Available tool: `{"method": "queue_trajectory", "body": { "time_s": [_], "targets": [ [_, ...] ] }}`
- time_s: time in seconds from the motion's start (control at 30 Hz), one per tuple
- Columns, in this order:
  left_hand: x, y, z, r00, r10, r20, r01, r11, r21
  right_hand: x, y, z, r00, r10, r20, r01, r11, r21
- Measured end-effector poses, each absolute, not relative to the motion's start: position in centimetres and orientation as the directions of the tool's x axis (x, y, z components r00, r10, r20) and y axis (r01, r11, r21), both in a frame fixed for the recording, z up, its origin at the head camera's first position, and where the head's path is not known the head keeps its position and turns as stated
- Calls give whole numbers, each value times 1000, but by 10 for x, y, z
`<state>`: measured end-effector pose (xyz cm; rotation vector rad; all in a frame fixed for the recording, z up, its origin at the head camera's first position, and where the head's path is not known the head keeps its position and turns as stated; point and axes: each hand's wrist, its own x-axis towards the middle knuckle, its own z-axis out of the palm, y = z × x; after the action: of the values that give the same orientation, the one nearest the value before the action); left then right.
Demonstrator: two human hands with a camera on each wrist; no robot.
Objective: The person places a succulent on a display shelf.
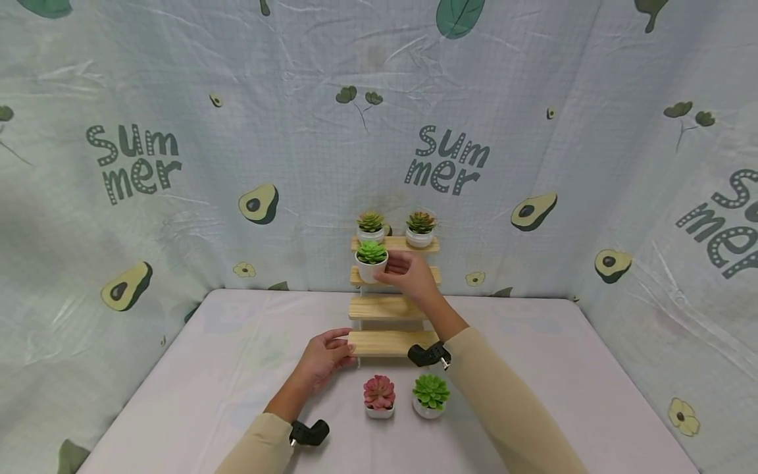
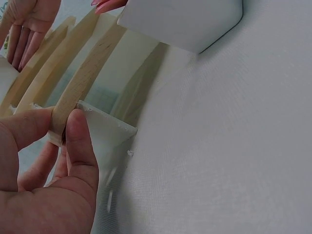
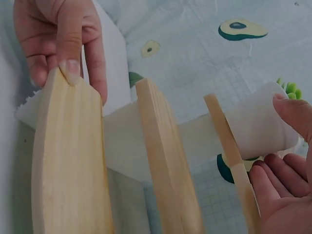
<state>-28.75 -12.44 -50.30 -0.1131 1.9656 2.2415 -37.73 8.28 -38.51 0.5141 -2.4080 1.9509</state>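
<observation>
A tiered wooden display shelf [image 1: 385,307] stands on the table. My left hand [image 1: 324,359] pinches the left end of its lowest board [image 2: 90,73], thumb on one face and fingers on the other. Higher up, my right hand [image 1: 408,273] holds a white pot with a green succulent [image 1: 371,262] between thumb and fingers. In the right wrist view the pot [image 3: 263,119] has its base against the left part of the second board from the top. Two potted succulents, one on the left [image 1: 370,225] and one on the right [image 1: 420,228], sit on the top board.
In front of the shelf stand a pink succulent in a white pot [image 1: 379,397] and a green one in a round white pot [image 1: 431,396]. A pale cloth covers the table [image 1: 260,329]. Behind hangs a sheet [image 1: 331,145] printed with avocados and lettering.
</observation>
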Motion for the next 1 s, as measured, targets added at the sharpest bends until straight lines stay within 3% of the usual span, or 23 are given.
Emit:
{"method": "queue_trajectory", "body": {
  "time_s": [0.47, 0.67, 1.0],
  "targets": [
    [-292, -127, -506, -983, 76, -168, -177, -122, 977, -356, 109, -400, -939, -242, 246, -279, 112, -954],
    [-290, -128, -503, -982, 78, -169, -178, -121, 977, -327, 123, -395, -930, -252, 268, -297, 86, -951],
    [-294, -127, -507, -984, 71, -161, -169, -125, 978, -314, 149, -442, -930, -204, 305, -320, 43, -947]
  ]
}}
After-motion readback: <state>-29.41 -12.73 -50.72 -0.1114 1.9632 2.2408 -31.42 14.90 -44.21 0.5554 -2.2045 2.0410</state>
